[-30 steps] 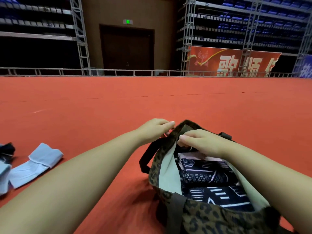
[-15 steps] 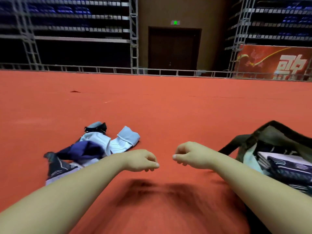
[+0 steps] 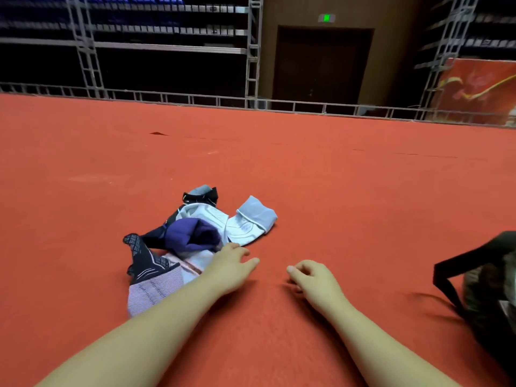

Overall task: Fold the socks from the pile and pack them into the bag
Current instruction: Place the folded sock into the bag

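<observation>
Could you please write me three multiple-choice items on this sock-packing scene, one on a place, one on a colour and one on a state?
1. Where does the dark leopard-print fabric bag lie?
A. at the right edge of the view
B. left of the pile
C. behind the pile

2. What colour is the carpeted floor?
A. grey
B. orange-red
C. blue

3. What is the left hand doing?
A. gripping the bag strap
B. lifting a sock
C. reaching open-fingered to the loose pile of blue, white and black socks

Answers:
1 A, the bag is cut off by the right edge.
2 B, orange-red carpet surrounds everything.
3 C, its fingers are extended at the pile's near edge and hold nothing; the right hand, loosely curled, holds nothing either.
</observation>
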Demonstrator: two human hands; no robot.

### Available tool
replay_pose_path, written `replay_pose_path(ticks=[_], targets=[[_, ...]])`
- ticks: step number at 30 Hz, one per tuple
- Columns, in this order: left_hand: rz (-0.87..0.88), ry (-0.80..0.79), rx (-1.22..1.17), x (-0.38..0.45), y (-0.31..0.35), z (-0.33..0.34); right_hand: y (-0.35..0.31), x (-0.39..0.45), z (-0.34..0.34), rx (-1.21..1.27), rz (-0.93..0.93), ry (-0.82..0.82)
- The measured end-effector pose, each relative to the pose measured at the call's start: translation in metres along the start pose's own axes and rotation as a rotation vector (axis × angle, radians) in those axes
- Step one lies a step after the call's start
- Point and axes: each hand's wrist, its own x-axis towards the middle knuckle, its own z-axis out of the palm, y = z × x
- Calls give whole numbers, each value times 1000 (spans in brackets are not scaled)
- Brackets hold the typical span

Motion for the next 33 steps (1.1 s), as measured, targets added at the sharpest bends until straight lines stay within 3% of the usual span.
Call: replay_pose_path(ticks=[2, 8, 12, 16, 19, 21, 25, 28, 30, 33], targets=[[-42, 17, 84, 20, 2, 17, 7, 5, 3, 65, 11, 81], [-81, 62, 298, 74, -1, 33, 16, 14, -3, 279, 12, 101], [3, 212, 345, 82, 3, 34, 27, 28, -14, 529, 47, 153], [222, 400, 40, 58, 8, 31, 33, 37, -17, 593, 16, 258], [281, 299, -387, 41, 10, 39, 38, 40, -15, 630, 14, 323], [282, 224, -476, 34, 8, 46, 37, 40, -17, 695, 48, 296], [269, 313, 136, 29, 11, 50, 32, 36, -16, 576, 48, 187], [128, 428, 94, 22, 20, 40, 24, 29, -14, 587, -30, 119], [66, 321, -63, 21, 17, 39, 17, 23, -13, 693, -44, 46], [5, 35, -483, 17, 23, 36, 13, 19, -7, 677, -77, -21]])
